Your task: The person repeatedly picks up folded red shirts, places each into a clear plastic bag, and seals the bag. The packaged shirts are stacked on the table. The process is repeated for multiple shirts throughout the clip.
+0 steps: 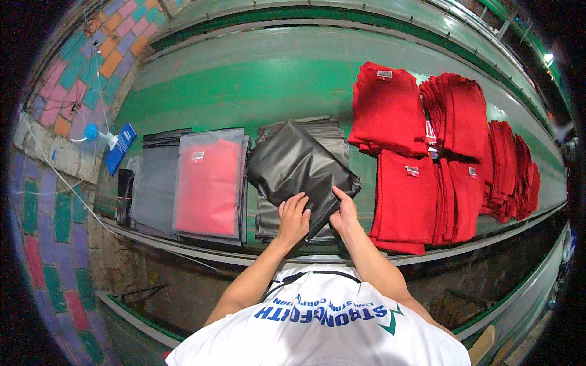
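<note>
A glossy black plastic bag (300, 160) lies turned at an angle over a pile of dark plastic bags (332, 130). My left hand (294, 217) rests on its near left edge with the fingers spread. My right hand (344, 211) holds the bag's near right edge between thumb and fingers. To the left, a red folded garment (208, 187) shows through a frosted bag, on other such bags. Folded red garments (389, 107) with neck labels stand in several stacks to the right.
Grey translucent bags (158, 187) lie at the far left, beside a bundled black item (124, 194). A blue box (121, 148) and a blue round object (91, 132) with white cords are near the left end of the green table (229, 87). The metal table edge (219, 257) runs before my body.
</note>
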### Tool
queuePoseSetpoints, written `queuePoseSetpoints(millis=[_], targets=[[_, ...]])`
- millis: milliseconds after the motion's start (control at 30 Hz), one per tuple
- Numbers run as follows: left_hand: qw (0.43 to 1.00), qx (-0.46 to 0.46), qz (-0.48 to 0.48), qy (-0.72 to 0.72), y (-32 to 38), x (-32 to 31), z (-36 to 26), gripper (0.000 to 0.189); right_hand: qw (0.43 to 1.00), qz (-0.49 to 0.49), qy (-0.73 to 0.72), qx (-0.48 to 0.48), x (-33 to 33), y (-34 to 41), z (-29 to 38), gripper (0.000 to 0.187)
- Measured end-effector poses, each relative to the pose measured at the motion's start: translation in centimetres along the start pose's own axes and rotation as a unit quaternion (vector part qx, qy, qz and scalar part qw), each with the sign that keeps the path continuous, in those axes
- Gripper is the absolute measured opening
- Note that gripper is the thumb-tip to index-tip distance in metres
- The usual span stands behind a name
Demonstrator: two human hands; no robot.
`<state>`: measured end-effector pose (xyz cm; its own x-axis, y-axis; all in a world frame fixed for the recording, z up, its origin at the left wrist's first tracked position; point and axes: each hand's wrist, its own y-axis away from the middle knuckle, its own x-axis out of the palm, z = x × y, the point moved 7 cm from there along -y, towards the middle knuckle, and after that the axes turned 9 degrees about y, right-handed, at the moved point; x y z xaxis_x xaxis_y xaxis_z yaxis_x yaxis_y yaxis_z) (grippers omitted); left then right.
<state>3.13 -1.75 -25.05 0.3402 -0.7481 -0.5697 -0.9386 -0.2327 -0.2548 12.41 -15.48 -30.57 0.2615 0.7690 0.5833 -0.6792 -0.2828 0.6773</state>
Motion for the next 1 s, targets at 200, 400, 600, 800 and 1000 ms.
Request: queuePoseSetpoints(millis=[200, 400, 600, 800, 1000], targets=[[0.993, 0.002, 0.084, -0.083, 0.0, 0.2, -0.9, 0.042, 0.999, -0.018, 0.031, -0.033, -0.6, -0.2, 0.2, 0.025], [0.995, -0.036, 0.070, -0.062, 0.6, 0.1, -0.1, 0.039, 0.997, 0.059, 0.045, -0.005, 1.7, -1.4, -0.2, 0.023], [0.998, -0.050, 0.016, 0.042, 0.2, -0.9, 1.3, 0.032, 0.997, 0.038, 0.061, 0.003, 3.0, 0.6, -0.6, 0.027], [0.998, -0.051, 0.027, 0.038, 0.2, -1.0, 1.3, 0.030, 0.996, 0.045, 0.067, 0.023, 2.5, -1.3, -2.1, 0.024], [0.999, -0.028, 0.036, 0.003, 0.1, -1.7, 0.6, 0.031, 0.984, 0.129, 0.032, 0.123, 2.5, -1.7, -3.3, 0.022]])
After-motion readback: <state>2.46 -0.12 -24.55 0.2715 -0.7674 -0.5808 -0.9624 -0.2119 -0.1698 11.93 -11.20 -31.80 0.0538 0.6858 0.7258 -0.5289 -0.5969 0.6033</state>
